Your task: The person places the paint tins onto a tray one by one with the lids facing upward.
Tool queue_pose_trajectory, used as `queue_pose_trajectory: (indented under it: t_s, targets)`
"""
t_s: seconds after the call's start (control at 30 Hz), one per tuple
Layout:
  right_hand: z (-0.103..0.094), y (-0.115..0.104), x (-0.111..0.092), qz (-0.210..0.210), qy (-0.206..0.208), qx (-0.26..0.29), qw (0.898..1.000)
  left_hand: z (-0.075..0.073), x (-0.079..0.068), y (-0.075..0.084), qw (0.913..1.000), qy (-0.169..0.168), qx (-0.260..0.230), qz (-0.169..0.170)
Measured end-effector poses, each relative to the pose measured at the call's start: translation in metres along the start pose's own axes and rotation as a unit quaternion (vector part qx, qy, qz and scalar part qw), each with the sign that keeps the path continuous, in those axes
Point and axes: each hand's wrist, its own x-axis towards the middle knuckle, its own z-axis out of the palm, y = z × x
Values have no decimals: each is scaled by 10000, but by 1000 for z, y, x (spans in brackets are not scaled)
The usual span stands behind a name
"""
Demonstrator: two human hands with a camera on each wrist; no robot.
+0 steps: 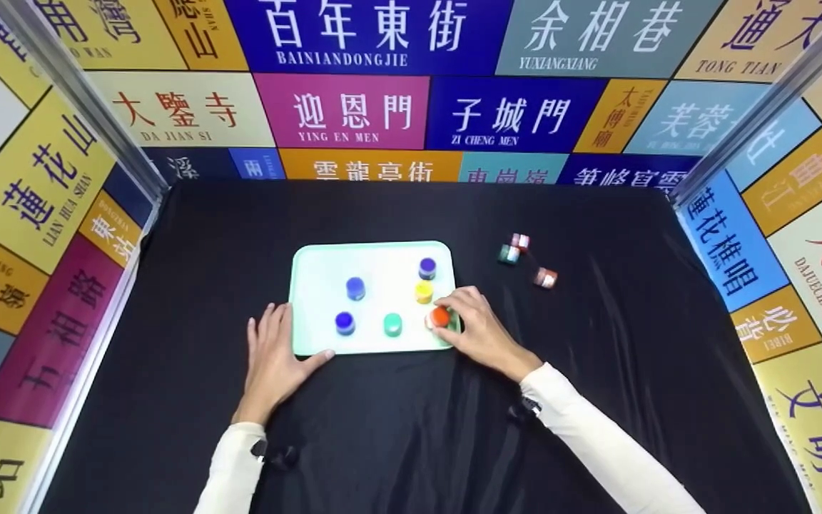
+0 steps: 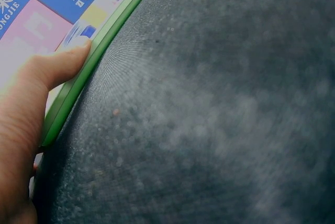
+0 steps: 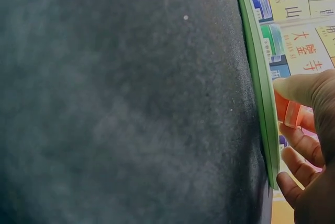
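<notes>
A pale green tray [image 1: 320, 265] holds several small paint jars. My right hand [image 1: 481, 330] pinches the orange-capped jar [image 1: 440, 316] between thumb and fingers at the tray's right front corner; the right wrist view shows its orange cap [image 3: 288, 110] between them. My left hand [image 1: 275, 357] rests at the left front corner, fingers fairly straight along the side and thumb on the front rim. Beside the orange jar stand a yellow-capped jar [image 1: 423, 292] and a green-capped jar [image 1: 392, 325]. A dark purple jar [image 1: 427, 268] and two blue-purple jars [image 1: 355, 288] also stand there.
Right of the tray, on the black cloth [image 1: 596, 300], lie a red-brown jar [image 1: 545, 278], a dark green jar [image 1: 509, 254] and a pinkish-red jar [image 1: 520, 241]. Panels with coloured lettering [image 1: 340, 111] enclose the back and both sides.
</notes>
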Motion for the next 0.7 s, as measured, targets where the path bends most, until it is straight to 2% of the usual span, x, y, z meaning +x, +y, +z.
queue_pose_trajectory:
  t_s: [0.3, 0.57, 0.7]
  targets:
    - [-7, 3, -6, 42, -58, 123, 9999, 3, 0, -2, 10000, 26, -77, 23]
    - [-20, 9, -13, 37, 87, 33, 9999, 3, -1, -2, 9999, 82, -69, 62]
    - [-26, 15, -16, 99, 156, -51, 9998, 2, -1, -2, 10000, 4, -50, 14]
